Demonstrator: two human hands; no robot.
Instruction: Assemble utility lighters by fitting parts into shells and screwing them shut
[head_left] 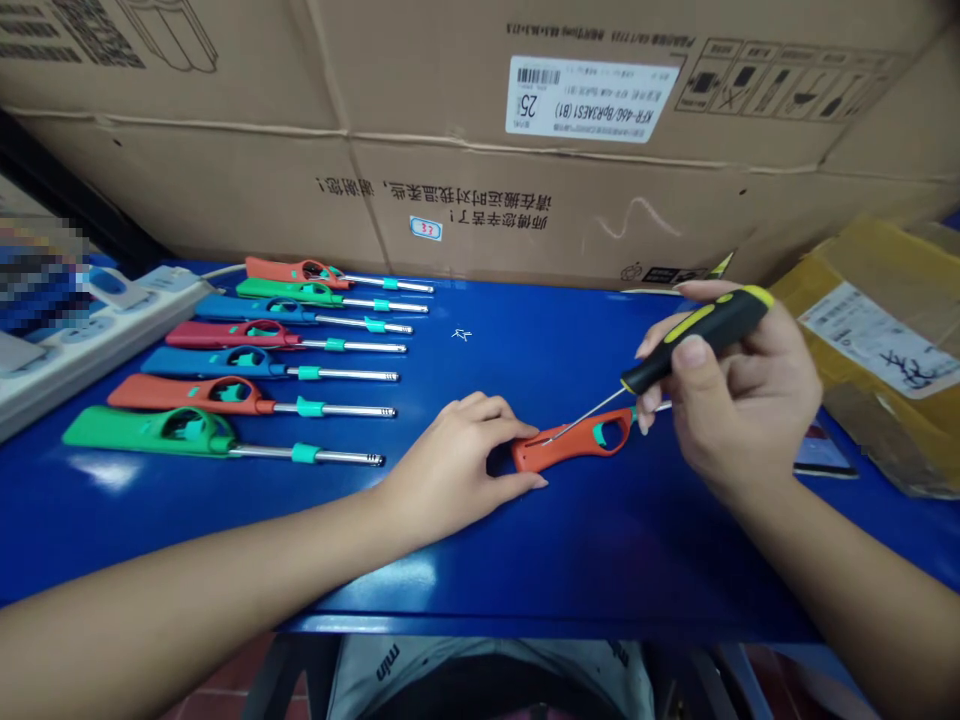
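Observation:
An orange gas lighter (574,443) with a teal trigger lies flat on the blue table. My left hand (469,450) pinches its handle end between thumb and fingers. In my right hand (750,390) is a screwdriver (697,335) with a black and yellow handle. Its thin shaft slants down to the left, and the tip meets the slot along the lighter's handle. Part of the lighter's metal tube is hidden behind my right fingers. To the left, several more lighters (187,432) in green, orange, blue and red lie in a column, tubes pointing right.
A large cardboard box (450,90) walls off the back of the table (480,570). At the right sits a taped brown package (892,340), with a phone-like flat object (825,455) beside it. A white power strip (105,335) runs along the left.

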